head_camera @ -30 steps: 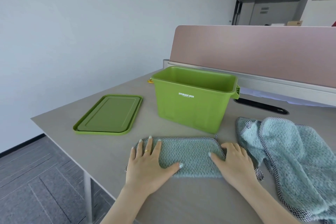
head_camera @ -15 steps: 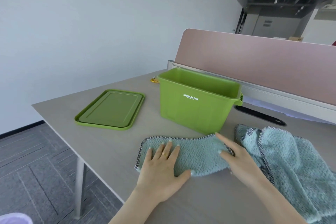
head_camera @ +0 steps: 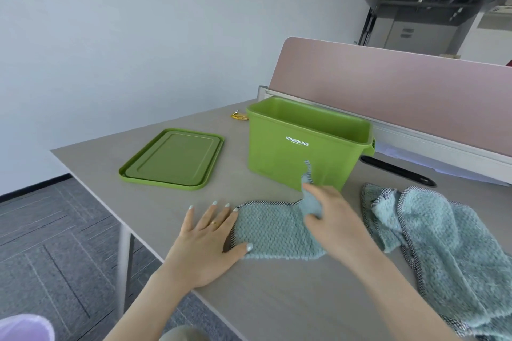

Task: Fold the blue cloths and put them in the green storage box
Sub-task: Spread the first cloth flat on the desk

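Head view, from left to right: a green lid (head_camera: pixel 173 159) lies flat on the grey table (head_camera: pixel 277 299), well apart from the left hand (head_camera: pixel 206 243). That hand rests palm down with straight, spread fingers; its fingertips and thumb touch the left edge of the folded blue cloth (head_camera: pixel 274 230), pinning it to the tabletop without curling round it. The cloth lies near the table's front edge, just in front of the green storage box (head_camera: pixel 299 144), which stands open and upright; no cloth can be seen inside it from this angle. The right hand (head_camera: pixel 335 219) pinches the cloth's right end between thumb and fingers and holds that corner lifted off the table, so it stands up against the box's front wall. Farther right, an unfolded pile of blue cloths (head_camera: pixel 448 243) lies crumpled, just beside the right wrist. Behind the box runs a pink divider panel (head_camera: pixel 401 91).
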Demonstrator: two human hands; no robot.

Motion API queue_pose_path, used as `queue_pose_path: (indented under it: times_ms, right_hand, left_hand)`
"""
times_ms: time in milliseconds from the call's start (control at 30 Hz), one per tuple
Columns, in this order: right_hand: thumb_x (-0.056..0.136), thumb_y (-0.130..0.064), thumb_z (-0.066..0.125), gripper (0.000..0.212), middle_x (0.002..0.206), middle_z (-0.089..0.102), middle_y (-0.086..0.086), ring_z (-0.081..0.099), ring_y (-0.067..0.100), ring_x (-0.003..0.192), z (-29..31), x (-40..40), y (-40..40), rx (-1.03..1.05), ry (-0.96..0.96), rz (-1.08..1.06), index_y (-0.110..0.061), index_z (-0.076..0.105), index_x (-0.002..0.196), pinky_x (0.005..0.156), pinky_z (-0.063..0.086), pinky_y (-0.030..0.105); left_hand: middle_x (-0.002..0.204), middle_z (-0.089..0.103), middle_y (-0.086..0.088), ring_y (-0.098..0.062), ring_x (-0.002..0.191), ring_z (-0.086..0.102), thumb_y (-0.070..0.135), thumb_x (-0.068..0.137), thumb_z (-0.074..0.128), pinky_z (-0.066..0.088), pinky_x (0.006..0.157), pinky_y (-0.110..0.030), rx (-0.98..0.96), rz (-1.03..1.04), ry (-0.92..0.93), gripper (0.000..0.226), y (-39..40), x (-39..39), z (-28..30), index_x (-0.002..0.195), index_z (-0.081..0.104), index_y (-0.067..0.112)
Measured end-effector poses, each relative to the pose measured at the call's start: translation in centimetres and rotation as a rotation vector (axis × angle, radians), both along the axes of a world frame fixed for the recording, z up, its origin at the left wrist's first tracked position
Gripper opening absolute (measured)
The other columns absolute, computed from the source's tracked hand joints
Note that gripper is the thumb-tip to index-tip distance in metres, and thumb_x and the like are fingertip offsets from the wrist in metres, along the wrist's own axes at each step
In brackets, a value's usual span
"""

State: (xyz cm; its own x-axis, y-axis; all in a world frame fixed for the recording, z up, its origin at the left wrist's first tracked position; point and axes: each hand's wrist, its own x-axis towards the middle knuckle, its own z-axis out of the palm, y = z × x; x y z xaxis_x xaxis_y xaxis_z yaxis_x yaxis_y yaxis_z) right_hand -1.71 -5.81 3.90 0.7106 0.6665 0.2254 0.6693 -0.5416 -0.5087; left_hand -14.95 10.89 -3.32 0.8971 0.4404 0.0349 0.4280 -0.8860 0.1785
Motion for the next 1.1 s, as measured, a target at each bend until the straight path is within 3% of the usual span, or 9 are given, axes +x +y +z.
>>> queue_pose_path:
  times_ms: [167,333,567,700,800,867,967,1033,1100]
  right_hand:
    - [0.088,-0.011,0.043,0.057,0.145,0.03,-0.003,0.049,0.024,0.121,-1.1,-3.5,4.0,-0.16,-0.031,0.139,-0.023,0.029,0.142,0.092,0.042,0.034]
    - [0.089,-0.011,0.044,0.05,0.14,0.034,0.002,0.053,0.028,0.114,-3.0,-4.8,5.6,-0.282,-0.021,0.206,-0.018,0.034,0.138,0.092,0.044,0.04]
    - [0.086,-0.037,0.052,0.073,0.148,0.038,-0.007,0.043,0.013,0.13,-3.4,-4.7,5.2,-0.197,0.105,0.297,-0.032,0.013,0.148,0.106,0.035,0.031]
    - [0.091,-0.037,0.048,0.055,0.141,0.046,-0.015,0.056,-0.001,0.082,-3.6,-4.0,4.2,-0.004,0.296,0.354,-0.033,0.029,0.143,0.092,0.042,0.02]
    - [0.093,-0.02,0.045,0.038,0.123,0.06,-0.021,0.051,-0.007,0.065,-4.1,-2.5,3.0,0.127,0.174,0.267,-0.034,0.053,0.127,0.069,0.039,0.008]
    - [0.093,-0.013,0.043,0.036,0.122,0.06,-0.017,0.054,-0.009,0.086,-4.6,-1.5,2.2,0.147,0.043,0.186,-0.029,0.061,0.12,0.078,0.038,0.011]
    - [0.088,-0.022,0.038,0.041,0.133,0.054,-0.013,0.048,0.011,0.123,-5.6,-0.6,1.7,0.073,-0.11,0.15,-0.026,0.059,0.123,0.101,0.033,0.025]
    - [0.088,-0.033,0.04,0.045,0.145,0.039,-0.013,0.032,0.011,0.136,-5.9,-0.4,1.7,-0.022,-0.141,0.159,-0.03,0.049,0.132,0.11,0.019,0.026]
    - [0.09,-0.04,0.046,0.052,0.153,0.023,-0.014,0.011,0.008,0.143,-6.2,-0.5,1.7,-0.124,-0.13,0.166,-0.033,0.036,0.14,0.115,0.004,0.029]
  left_hand:
    - [0.157,-0.007,0.013,-0.009,0.144,-0.015,0.085,0.051,-0.003,-0.013,0.116,-0.043,-0.023,0.023,0.014,0.111,-0.1,-0.1,0.0,0.148,-0.004,0.031]
    - [0.157,-0.005,0.015,-0.008,0.144,-0.011,0.088,0.048,-0.001,-0.008,0.117,-0.042,-0.037,0.034,-0.004,0.115,-0.3,-0.2,-0.1,0.148,-0.002,0.032]
    - [0.157,-0.003,0.013,-0.008,0.145,-0.008,0.096,0.045,0.003,-0.003,0.118,-0.041,-0.021,0.022,0.004,0.123,-0.2,-0.1,0.0,0.148,-0.001,0.03]
    - [0.157,-0.003,0.015,-0.006,0.144,-0.007,0.091,0.045,0.003,-0.002,0.118,-0.04,-0.029,0.032,-0.021,0.12,-0.2,-0.2,0.0,0.148,-0.002,0.03]
    - [0.157,-0.001,0.016,-0.005,0.144,-0.006,0.092,0.049,-0.001,-0.002,0.118,-0.038,-0.054,0.036,-0.041,0.117,-0.2,-0.2,-0.2,0.148,0.0,0.03]
    - [0.156,0.002,0.016,-0.004,0.144,-0.002,0.087,0.06,-0.001,-0.003,0.118,-0.036,-0.099,0.046,-0.099,0.104,-0.1,-0.2,-0.2,0.148,0.004,0.031]
    - [0.155,0.014,0.016,-0.003,0.142,0.014,0.057,0.064,0.001,0.003,0.118,-0.032,-0.261,0.05,-0.336,0.089,0.1,-0.5,0.2,0.146,0.02,0.03]
    - [0.153,0.023,0.013,-0.006,0.139,0.024,0.048,0.066,0.006,0.011,0.117,-0.028,-0.347,0.103,-0.492,0.084,0.0,-0.3,1.1,0.142,0.032,0.024]
    - [0.153,0.025,0.007,-0.01,0.14,0.024,0.037,0.083,0.018,0.014,0.115,-0.027,-0.298,0.131,-0.502,0.062,-0.7,0.8,2.4,0.141,0.034,0.019]
